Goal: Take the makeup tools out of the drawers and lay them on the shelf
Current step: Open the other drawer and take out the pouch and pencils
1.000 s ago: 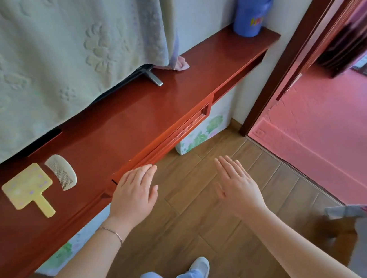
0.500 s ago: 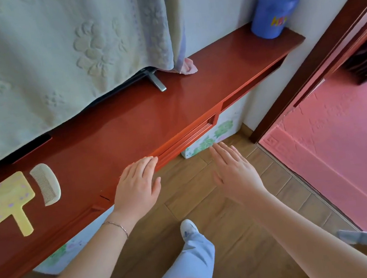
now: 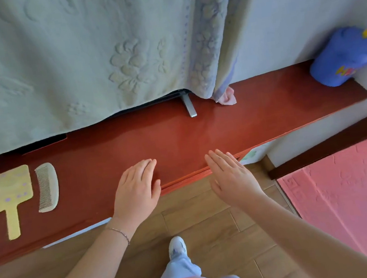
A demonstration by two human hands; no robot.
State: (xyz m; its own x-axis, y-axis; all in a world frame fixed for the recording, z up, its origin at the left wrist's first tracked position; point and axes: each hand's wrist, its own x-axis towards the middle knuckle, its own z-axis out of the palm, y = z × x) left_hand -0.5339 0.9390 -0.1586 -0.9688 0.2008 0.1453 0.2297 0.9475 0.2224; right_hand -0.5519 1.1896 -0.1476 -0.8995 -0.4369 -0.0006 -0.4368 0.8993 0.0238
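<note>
Hand mirror point(image 3: 6, 192) and comb point(image 3: 47, 186) lie side by side at the shelf's point(image 3: 178, 139) left end: light, stiff, likely slippery; take the handle or spine. Left hand point(image 3: 135, 190), right hand point(image 3: 231, 177) hover flat, fingers released, empty.

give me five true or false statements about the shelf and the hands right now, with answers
1. The comb lies right of the yellow hand mirror on the red shelf. True.
2. The left hand grips the comb. False: it holds nothing, its fingers flat at the shelf's front edge.
3. The right hand is open, fingers straight. True.
4. The blue container stands beside the mirror. False: it stands at the shelf's far right end.
5. A bracelet is on the right wrist. False: it is on the left wrist.
</note>
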